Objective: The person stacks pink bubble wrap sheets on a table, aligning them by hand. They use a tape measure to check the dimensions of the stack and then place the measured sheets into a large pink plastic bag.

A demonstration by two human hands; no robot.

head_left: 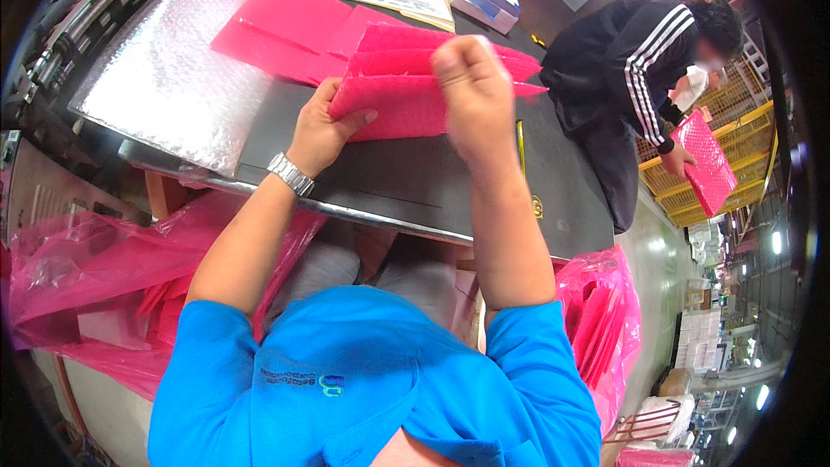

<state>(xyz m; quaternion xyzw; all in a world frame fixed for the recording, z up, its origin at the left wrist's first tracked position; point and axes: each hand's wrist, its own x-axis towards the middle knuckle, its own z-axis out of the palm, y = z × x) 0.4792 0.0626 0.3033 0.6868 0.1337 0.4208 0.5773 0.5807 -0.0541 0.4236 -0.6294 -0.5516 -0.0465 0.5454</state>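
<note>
— What's nearest?
— A blue shirt (363, 380), forearms rising from it.
— And the hands?
— The left hand (322, 131) pinches the near-left corner of a pink bubble-wrap sheet (406, 99); the right hand (471, 91) is fisted on its top edge.
— Where is the sheet?
— Raised over the black table (415, 177), clear bubble wrap (173, 69) far left.

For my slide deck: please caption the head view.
Both hands, left hand and right hand, grip a pink bubble-wrap pouch over a black worktable.
</note>
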